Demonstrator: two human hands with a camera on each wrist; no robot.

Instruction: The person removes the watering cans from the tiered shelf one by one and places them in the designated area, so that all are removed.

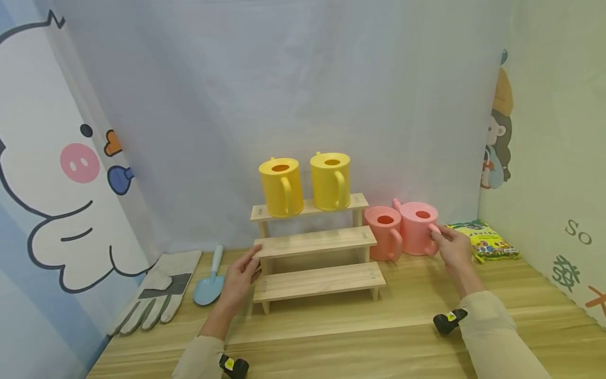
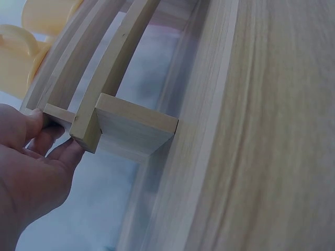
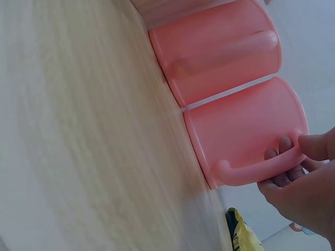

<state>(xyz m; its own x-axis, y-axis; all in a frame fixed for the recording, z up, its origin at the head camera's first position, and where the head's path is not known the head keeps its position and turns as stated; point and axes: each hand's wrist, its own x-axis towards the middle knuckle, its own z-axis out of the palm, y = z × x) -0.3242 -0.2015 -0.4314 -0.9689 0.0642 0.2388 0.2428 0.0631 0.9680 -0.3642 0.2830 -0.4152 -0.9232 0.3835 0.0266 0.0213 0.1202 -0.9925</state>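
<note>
A three-tier wooden stand [image 1: 317, 242] stands on the table, with two yellow watering cans, a left one [image 1: 274, 192] and a right one [image 1: 326, 184], on its top tier. My left hand [image 1: 240, 276] pinches the left end of the middle tier; in the left wrist view the thumb lies at its upper side and the fingers curl beneath. To the right of the stand, two pink watering cans sit side by side. My right hand [image 1: 453, 247] grips the handle of the right pink watering can [image 3: 243, 128]. The left pink watering can [image 3: 220, 52] is between it and the stand.
A work glove [image 1: 163, 289] and a light blue trowel [image 1: 209, 287] lie left of the stand. Behind my right hand, a yellow-green printed bag [image 1: 487, 242] lies by the right wall. A pale curtain [image 1: 303, 79] hangs behind everything.
</note>
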